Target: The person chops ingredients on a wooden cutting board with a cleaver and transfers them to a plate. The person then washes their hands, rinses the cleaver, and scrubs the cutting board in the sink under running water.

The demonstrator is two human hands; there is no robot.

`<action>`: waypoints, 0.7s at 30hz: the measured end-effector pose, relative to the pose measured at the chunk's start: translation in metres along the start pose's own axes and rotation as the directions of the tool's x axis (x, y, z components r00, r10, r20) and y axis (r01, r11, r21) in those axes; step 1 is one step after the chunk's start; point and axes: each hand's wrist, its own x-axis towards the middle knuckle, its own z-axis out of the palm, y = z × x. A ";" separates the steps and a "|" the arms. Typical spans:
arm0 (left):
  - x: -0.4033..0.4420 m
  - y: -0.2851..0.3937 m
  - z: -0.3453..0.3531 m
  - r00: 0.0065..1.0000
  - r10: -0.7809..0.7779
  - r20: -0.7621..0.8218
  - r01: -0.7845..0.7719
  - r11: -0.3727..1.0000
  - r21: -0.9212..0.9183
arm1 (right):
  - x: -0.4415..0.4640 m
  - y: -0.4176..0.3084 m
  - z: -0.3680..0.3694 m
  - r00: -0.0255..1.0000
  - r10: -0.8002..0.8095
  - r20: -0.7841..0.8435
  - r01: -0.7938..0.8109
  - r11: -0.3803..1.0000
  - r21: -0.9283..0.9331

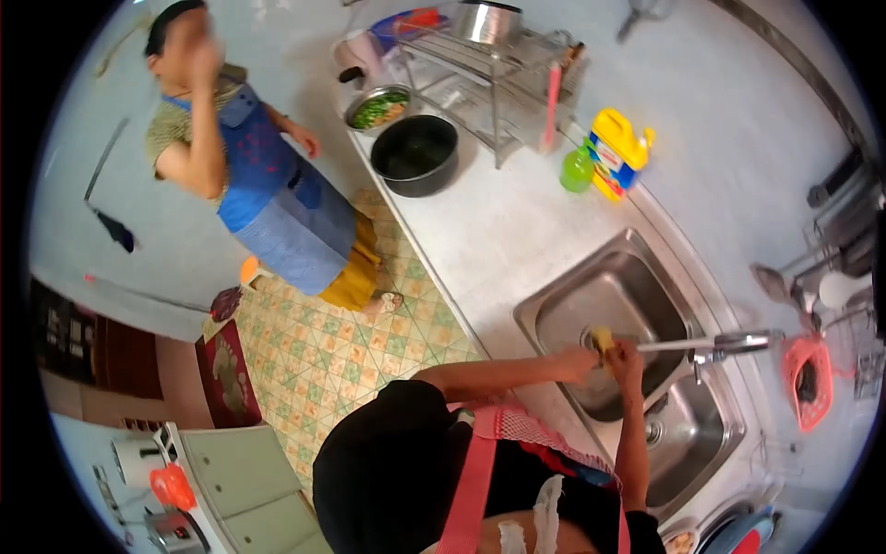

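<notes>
Yellow piece (603, 339): showing pale yellow, small and longish; its exact kind is staying too blurred to tell.
Pose: tilting, its free upper end pointing toward eleven o'clock, its lower part disappearing among fingers.
Hold: resting in the grasp of the right hand (628, 360) at its four o'clock, with the left hand (578, 364) sitting close by at eight o'clock.
Place: hanging over the larger sink basin (651, 277).

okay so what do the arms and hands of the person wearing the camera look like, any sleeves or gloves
The left hand and right hand are bare, with no gloves. Both forearms are uncovered too, below black sleeves. A pink apron strap runs over the black top. Any rings would be too small to tell.
</notes>
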 end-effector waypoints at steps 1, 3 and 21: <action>0.000 0.002 -0.001 0.993 -0.088 0.073 0.085 0.995 0.050 | 0.006 0.015 0.000 0.999 0.038 -0.021 -0.039 0.998 -0.059; -0.016 0.010 -0.026 0.999 0.033 0.007 -0.033 0.974 0.225 | 0.014 0.022 -0.009 0.968 0.202 -0.151 -0.220 0.969 -0.109; 0.034 -0.058 0.101 0.923 0.325 -0.205 -0.262 0.923 0.281 | 0.037 -0.025 0.001 0.867 -0.117 0.484 0.341 0.848 -0.405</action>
